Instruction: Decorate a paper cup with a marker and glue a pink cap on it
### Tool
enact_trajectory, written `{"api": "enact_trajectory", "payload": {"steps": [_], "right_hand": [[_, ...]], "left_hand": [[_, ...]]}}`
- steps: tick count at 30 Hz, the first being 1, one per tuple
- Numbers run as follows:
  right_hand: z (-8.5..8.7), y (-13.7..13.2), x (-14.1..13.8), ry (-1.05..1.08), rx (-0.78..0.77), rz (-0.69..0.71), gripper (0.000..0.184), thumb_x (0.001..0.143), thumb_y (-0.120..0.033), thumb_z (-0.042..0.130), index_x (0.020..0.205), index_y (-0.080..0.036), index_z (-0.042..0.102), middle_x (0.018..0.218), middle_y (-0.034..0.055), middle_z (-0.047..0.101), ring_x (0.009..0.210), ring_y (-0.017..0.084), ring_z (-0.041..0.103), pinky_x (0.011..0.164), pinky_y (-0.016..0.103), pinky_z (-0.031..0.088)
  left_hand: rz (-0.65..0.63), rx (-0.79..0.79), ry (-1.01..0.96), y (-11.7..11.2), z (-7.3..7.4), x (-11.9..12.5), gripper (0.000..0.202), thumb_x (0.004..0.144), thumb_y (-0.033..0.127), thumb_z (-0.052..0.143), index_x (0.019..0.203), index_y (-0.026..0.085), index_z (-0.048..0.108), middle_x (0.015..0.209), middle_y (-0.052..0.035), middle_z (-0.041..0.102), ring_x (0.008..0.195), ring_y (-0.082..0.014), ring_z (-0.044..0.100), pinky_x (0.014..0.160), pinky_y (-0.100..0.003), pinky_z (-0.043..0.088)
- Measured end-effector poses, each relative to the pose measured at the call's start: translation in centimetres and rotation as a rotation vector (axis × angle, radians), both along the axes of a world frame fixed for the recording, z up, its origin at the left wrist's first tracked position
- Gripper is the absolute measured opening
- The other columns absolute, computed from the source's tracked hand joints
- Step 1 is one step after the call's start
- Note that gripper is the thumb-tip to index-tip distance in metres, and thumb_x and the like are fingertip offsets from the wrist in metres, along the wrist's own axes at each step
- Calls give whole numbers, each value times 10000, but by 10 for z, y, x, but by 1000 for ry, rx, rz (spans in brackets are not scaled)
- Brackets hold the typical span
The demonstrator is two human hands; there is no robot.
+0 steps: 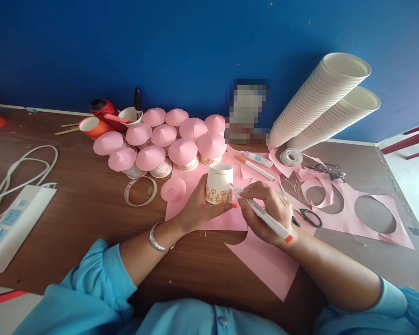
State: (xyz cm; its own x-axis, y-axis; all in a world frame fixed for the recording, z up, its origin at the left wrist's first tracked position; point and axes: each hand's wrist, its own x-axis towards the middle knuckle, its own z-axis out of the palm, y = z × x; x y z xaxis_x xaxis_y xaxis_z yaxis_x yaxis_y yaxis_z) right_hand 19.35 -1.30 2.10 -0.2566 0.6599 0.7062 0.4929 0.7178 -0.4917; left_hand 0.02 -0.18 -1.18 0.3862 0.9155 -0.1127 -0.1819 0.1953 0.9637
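A white paper cup (219, 179), with orange and yellow flowers drawn round its lower part and a red line higher up, is held by my left hand (204, 204). My right hand (270, 209) grips a white marker with a red end (265, 216), its tip close to the cup's right side; whether it touches I cannot tell. Something small and orange-red (234, 204) shows by my left fingertips. Pink paper (192, 218) lies under both hands. Beyond them stand several decorated cups with pink paper cone tops (182, 151). A loose pink cone (173, 189) lies left of my left hand.
Two tall stacks of paper cups (321, 97) lean against the blue wall. Scissors (309, 217), a tape roll (291, 157), an orange marker (254, 167) and cut pink sheets (349, 200) lie right. Leftward are a cut cup ring (140, 191) and a power strip (21, 223).
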Motion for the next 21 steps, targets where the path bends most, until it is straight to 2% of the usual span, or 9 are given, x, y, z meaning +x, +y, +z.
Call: {"api": "enact_trajectory", "payload": {"steps": [6,10,14,21], "right_hand": [[11,-5,-5,-62,83,68,267,893,-65,635,1107,-213,576,792,28,679,659,176,670,550,306,567],[11,-7,-11,-192,181,118,223,925,-86,608,1128,-173,579,819,47,680,668,165,641,572,301,554],[8,-4,-16,-286,269,83,184,922,-100,623,1100,-140,597,811,61,666,660,177,617,573,321,522],[11,0,-18,-316,266,17,173,935,-113,616,1088,-188,589,768,21,643,629,171,602,558,317,484]], "left_hand": [[40,28,60,0,1,3,647,733,390,895,1208,224,488,1104,-55,611,1034,-246,624,822,-373,542],[67,42,99,-1,-1,3,678,680,350,916,1188,225,485,1091,-41,608,1004,-251,613,787,-377,537],[88,119,188,-3,-1,3,642,689,277,898,1182,218,493,1068,-39,611,968,-245,612,766,-382,544],[95,178,221,-3,-2,4,589,709,218,865,1169,238,496,1058,-25,611,944,-224,627,762,-379,566]]}}
